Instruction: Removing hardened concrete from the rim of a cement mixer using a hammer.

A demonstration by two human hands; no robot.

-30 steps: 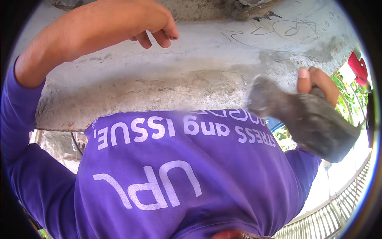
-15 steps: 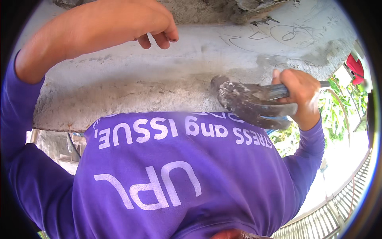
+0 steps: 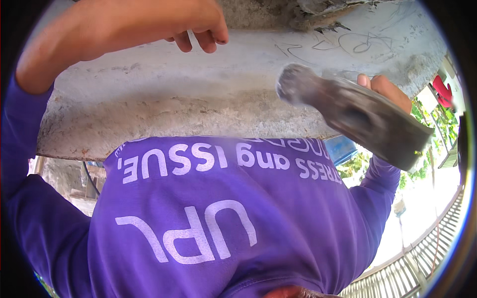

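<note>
My right hand [image 3: 390, 93] is closed around the handle of a hammer, mostly hidden behind its head. The dark, worn hammer head [image 3: 355, 114] is raised close to the view and slightly blurred, tilted with its lighter striking end toward the upper left. Over the far left part of a rough grey concrete slab [image 3: 164, 89], my left hand [image 3: 201, 30] hangs with its fingers bent downward and a little apart. Nothing shows between those fingers; its thumb and upper side are cut off or hidden.
Broken, crumbly concrete [image 3: 318, 15] lies along the slab's far side, near scribbled lines on the surface. My purple shirt [image 3: 223, 208] borders the slab's near edge. A blue object [image 3: 341, 149] sits below the hammer. Slatted railing [image 3: 397, 278] and a red item [image 3: 442, 92] are at the right.
The hammer has swung up from near the slab toward the view and to the right, its head appearing larger. My left hand has shifted only slightly upward and right.
</note>
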